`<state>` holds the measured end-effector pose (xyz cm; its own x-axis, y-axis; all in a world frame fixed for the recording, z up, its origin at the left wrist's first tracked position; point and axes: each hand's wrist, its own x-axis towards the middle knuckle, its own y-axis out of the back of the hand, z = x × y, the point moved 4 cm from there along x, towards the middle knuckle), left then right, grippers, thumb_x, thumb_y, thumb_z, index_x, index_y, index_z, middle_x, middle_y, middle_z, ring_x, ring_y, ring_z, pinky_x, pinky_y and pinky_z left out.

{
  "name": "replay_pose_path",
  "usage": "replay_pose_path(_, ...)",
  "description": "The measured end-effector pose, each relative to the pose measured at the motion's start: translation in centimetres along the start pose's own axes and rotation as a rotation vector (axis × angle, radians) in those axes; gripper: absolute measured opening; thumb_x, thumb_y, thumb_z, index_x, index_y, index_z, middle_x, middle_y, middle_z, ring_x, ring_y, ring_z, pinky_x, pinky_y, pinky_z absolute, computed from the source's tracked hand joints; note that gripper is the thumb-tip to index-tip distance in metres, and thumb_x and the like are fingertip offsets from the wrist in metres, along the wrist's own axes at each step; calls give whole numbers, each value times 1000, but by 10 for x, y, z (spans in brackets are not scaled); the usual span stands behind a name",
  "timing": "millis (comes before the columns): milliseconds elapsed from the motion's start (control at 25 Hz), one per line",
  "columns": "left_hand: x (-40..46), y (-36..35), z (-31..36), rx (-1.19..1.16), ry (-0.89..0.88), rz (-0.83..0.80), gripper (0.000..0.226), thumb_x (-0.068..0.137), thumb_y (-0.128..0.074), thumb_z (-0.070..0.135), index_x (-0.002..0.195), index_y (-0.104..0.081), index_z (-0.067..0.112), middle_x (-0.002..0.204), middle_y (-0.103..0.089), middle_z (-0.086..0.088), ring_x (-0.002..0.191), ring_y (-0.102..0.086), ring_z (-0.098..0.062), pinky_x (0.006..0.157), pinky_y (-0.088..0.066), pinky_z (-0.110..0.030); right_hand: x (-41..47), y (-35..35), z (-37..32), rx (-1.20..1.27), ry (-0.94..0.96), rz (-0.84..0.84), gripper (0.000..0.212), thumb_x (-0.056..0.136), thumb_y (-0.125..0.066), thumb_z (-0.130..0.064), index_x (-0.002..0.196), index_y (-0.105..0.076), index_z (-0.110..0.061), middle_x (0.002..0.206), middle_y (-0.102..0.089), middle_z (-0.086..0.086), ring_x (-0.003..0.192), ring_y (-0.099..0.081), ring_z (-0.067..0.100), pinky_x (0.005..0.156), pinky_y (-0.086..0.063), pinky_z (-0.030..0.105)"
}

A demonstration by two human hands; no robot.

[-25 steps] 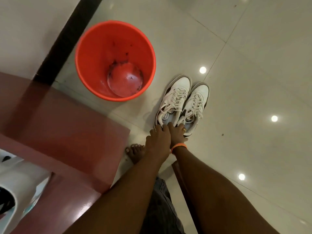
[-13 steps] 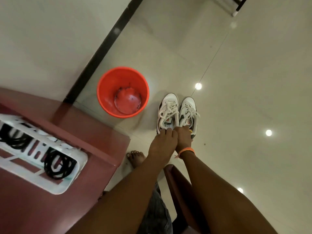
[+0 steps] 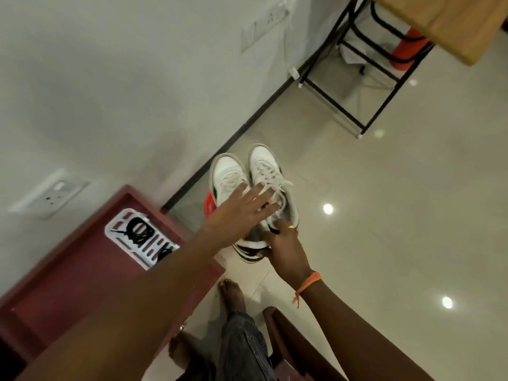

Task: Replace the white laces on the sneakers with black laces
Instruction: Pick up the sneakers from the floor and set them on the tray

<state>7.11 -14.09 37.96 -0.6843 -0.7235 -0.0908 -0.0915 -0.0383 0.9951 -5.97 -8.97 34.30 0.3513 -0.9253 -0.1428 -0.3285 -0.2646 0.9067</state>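
1. While both sneakers (image 3: 248,188) sit side by side, lifted off the floor near frame centre, their white laces (image 3: 270,178) remain threaded.
2. Right hand (image 3: 286,247), at 6 o'clock of the pair, grips the heels from below.
3. Left hand (image 3: 242,213), fingers straight and spread, lies over the tongues, holding nothing.
4. Black laces (image 3: 138,231) lie coiled in a white basket (image 3: 116,222) on the maroon table (image 3: 82,284), at 9 o'clock of the sneakers.
5. Orange bin (image 3: 209,206) shows partly behind the left hand.
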Motion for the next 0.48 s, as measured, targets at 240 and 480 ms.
replay_pose_path(240, -110, 21, -78, 286, -18, -272, 16, 82, -64, 20, 94, -74, 19, 97, -73, -2, 125, -48, -33, 113, -25, -54, 36, 4, -122, -108, 661, -59, 30, 67, -82, -10, 94, -70, -8, 100, -61, 17, 91, -59, 37, 80, -53, 46)
replay_pose_path(480, -234, 20, -98, 99, 326, -444, 19, 77, -66, 15, 60, -58, 21, 63, -63, 2, 73, -60, -20, 92, -40, -37, 41, -38, -203, -166, 948, -14, 37, 98, -46, -21, 134, -50, -19, 141, -44, 19, 136, -38, 34, 109, -34, 50)
